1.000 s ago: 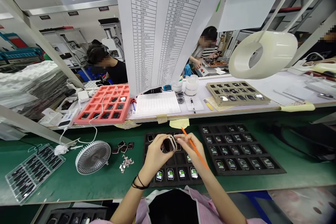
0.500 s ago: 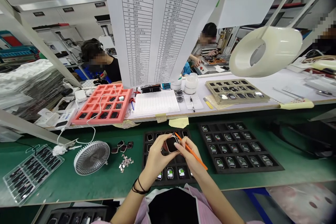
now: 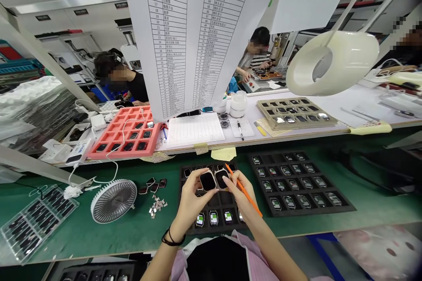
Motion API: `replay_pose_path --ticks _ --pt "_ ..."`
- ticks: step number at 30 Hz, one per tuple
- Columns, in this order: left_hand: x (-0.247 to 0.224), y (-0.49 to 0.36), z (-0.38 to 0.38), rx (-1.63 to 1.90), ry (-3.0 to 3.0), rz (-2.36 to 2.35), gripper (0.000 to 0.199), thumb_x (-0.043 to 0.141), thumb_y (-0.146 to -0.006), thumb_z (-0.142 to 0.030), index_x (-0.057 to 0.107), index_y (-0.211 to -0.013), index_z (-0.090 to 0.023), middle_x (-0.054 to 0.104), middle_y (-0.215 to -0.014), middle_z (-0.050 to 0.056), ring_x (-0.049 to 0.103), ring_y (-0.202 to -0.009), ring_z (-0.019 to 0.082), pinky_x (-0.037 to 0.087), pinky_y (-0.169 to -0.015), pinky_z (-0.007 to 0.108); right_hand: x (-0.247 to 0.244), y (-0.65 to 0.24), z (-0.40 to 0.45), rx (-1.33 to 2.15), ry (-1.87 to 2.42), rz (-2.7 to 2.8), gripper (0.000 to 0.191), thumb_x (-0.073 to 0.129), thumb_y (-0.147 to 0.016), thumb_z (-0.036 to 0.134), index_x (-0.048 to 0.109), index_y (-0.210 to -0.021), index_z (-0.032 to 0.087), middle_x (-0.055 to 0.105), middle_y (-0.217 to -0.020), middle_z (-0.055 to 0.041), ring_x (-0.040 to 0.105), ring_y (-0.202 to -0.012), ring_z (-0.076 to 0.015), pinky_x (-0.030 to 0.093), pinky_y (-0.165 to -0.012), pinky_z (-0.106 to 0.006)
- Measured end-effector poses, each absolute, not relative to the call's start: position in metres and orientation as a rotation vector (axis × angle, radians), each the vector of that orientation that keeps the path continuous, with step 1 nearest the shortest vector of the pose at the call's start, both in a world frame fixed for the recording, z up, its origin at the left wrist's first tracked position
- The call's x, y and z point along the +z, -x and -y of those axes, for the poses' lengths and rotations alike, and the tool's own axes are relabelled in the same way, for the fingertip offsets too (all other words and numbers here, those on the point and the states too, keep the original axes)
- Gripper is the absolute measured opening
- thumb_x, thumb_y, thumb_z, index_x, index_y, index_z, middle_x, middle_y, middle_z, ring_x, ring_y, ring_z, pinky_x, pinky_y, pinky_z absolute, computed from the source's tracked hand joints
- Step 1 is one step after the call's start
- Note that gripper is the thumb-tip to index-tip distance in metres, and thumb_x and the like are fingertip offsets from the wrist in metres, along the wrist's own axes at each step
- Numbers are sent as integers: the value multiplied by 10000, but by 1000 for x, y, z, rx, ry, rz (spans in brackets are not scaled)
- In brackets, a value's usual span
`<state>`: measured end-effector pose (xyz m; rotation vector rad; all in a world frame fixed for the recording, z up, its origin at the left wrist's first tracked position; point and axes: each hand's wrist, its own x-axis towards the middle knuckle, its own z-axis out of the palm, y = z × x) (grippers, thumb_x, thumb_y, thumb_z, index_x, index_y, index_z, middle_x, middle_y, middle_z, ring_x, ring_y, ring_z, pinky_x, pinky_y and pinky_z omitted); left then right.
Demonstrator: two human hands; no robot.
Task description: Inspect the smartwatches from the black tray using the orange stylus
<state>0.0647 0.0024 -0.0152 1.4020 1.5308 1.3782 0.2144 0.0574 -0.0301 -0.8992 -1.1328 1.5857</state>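
My left hand (image 3: 192, 195) grips a square watch with a dark screen (image 3: 208, 181) between thumb and fingers. Beside it, my right hand (image 3: 242, 191) pinches a second dark-screened watch (image 3: 222, 178), and an orange stick (image 3: 245, 193) lies through the same hand. The two watches are side by side, edges close together. Both hands are above a black foam tray (image 3: 216, 228) that holds several watches. In its front row, watches with lit white and green screens (image 3: 213, 217) show; the hands hide part of the tray's middle.
Another black tray of watches (image 3: 280, 208) lies to the right. At left are a small fan (image 3: 114, 201), loose metal pieces (image 3: 158, 206) and a clear tray (image 3: 39, 224). A pink tray (image 3: 125, 131) stands on the shelf. Hanging paper (image 3: 198, 30) partly hides two people opposite.
My hands have parted slightly, and two watches now show side by side where one showed before. The left hand's watch has moved left. The view has shifted a little.
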Motion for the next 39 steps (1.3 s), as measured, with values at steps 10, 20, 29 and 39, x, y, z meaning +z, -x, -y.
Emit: replay_pose_path --ticks 10,20,29,39 --pt "-161 -57 -15 1021 -1418 -1799 441 577 -750 -53 487 -1167 -163 544 -1143 114 630 -931 194 560 -688 299 -173 -215 -78 1382 1148 1416 484 645 -705 558 307 -585 233 367 -591 62 385 -558 -124 350 -573 -253" --pt "-242 -65 -8 641 -1700 -1791 546 653 -703 -83 530 -1212 -240 539 -1323 84 441 -1276 295 349 -1038 514 -252 -225 -69 1233 1293 1635 380 591 -695 488 332 -564 243 415 -559 47 473 -597 -173 414 -635 -299" --pt "-232 -39 24 529 -1668 -2069 253 446 -889 -172 546 -1119 -208 577 -1180 91 533 -1136 254 408 -929 428 -265 -263 -82 928 1503 1763 249 509 -752 394 319 -675 254 442 -696 1 460 -653 -204 380 -654 -324" --pt "-238 -68 -1 399 -1780 -1969 73 543 -861 -144 592 -888 -191 638 -948 22 601 -928 186 394 -841 329 -270 -249 -79 808 1531 1957 193 515 -796 311 368 -691 246 498 -723 -14 520 -679 -219 400 -644 -319"
